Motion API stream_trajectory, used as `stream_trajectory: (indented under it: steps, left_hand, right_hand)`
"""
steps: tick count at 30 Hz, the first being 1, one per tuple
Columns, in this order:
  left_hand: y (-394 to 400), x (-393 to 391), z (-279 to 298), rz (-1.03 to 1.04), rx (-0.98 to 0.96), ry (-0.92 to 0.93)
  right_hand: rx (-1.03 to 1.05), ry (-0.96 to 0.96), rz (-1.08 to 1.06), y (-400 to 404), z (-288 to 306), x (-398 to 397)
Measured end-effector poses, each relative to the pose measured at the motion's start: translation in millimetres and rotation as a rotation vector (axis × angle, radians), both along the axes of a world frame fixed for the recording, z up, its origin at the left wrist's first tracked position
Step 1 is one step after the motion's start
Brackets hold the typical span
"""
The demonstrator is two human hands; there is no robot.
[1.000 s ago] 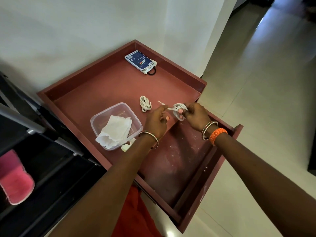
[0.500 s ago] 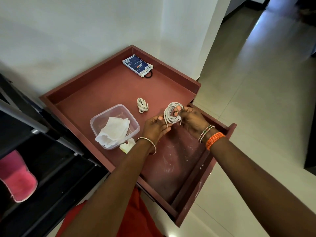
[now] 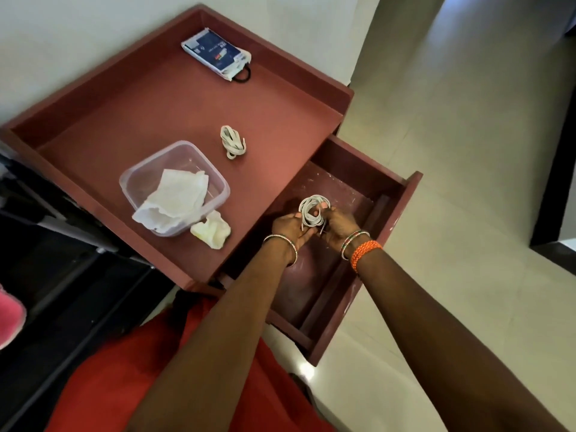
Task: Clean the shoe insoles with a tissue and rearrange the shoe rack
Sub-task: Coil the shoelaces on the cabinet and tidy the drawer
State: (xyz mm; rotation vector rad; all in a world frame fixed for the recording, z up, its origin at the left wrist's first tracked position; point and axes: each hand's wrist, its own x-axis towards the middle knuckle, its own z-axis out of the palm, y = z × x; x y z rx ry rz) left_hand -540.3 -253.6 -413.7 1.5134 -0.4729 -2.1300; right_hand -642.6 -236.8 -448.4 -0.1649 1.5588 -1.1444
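lace coil (image 3: 312, 210): white shoelace wound in loops, held above the open drawer (image 3: 402, 219), at about 4 o'clock from the cabinet top's centre.
right hand (image 3: 338, 226): fingers curled round the coil's right side, fingertips through the loops.
left hand (image 3: 288, 227): pinches the coil's lower left edge, thumb up against the strands.
key relation: coil sits between both hands, directly over the drawer floor; loops stand roughly upright, long axis running 12 to 6. Both hands equally near; my read is the next move is straight down into the drawer.
free end: a short tail seems to hang near the right palm; too small to be sure.
second lace bundle (image 3: 232, 141): already wound, lies on the cabinet top (image 3: 124, 113) at 11 o'clock from the hands, well apart.
tissue (image 3: 174, 201): draped in and over a clear plastic tub (image 3: 218, 185), 9 o'clock from the hands.
crumpled wad (image 3: 212, 230): touching the tub's near corner.
blue packet (image 3: 215, 53): at 12 o'clock by the wall, black loop at its end; print present, not legible.
shoe rack (image 3: 62, 291): dark frame at 8 o'clock, pink item (image 3: 9, 316) at its edge.
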Motion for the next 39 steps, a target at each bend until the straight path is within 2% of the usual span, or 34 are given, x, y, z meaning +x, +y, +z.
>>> stream_trajectory:
  steps: [3, 6, 8, 11, 14, 16, 19, 23, 27, 29, 32, 34, 36, 39]
  left_hand:
    - [-11.9, -11.6, -28.5, -0.070, -0.016, -0.105]
    - [-24.5, -14.1, -41.5, -0.030, -0.085, -0.049]
    - [-37.9, -17.2, -58.4, -0.094, -0.126, -0.066]
    - [-57.9, -8.7, -82.6, -0.178, -0.146, -0.123]
    - [-65.5, -6.5, -98.1, -0.327, -0.169, -0.258]
    - [-63.3, -6.0, -104.5, -0.326, -0.243, -0.248]
    - [-65.6, -5.9, -111.2, -0.303, -0.385, -0.343]
    - [-66.2, -6.3, -105.3, -0.303, -0.359, -0.368]
    - [-56.0, -10.3, -96.1, -0.305, -0.428, -0.479]
    - [-47.7, -13.0, -85.3, -0.317, -0.419, -0.430]
    - [-39.1, -18.5, -57.6, -0.423, -0.539, -0.381]
    - [-36.7, -17.9, -31.8, -0.446, -0.659, -0.342]
    - [-36.4, -9.1, -2.8, -0.440, -0.691, -0.259]
    - [-37.7, 16.3, 39.7, -0.303, -0.737, -0.159]
  right_hand:
    - [0.076, 0.042, -0.029, -16.5, -32.5, -3.8]
    - [0.141, 0.178, 0.035, -38.2, -45.8, -5.4]
    - [0.152, 0.298, 0.068, -62.7, -56.3, -10.3]
    - [0.161, 0.370, 0.101, -92.8, -60.4, -15.5]
    - [0.265, 0.693, 0.261, -104.0, -62.2, -18.4]
    - [0.304, 0.817, 0.280, -98.6, -63.1, -20.5]
    - [0.293, 0.889, 0.272, -93.1, -66.8, -25.0]
    - [0.281, 0.941, 0.252, -89.6, -64.0, -28.3]
    - [0.267, 0.953, 0.160, -79.4, -59.7, -29.9]
    - [0.246, 0.992, 0.093, -73.1, -52.2, -30.1]
    - [0.194, 1.057, 0.005, -63.6, -30.8, -30.1]
    - [0.054, 1.059, -0.093, -58.1, -9.7, -25.6]
    - [-0.138, 1.086, -0.151, -52.4, 14.1, -17.4]
    - [-0.328, 1.184, -0.056, -50.2, 47.3, -0.1]
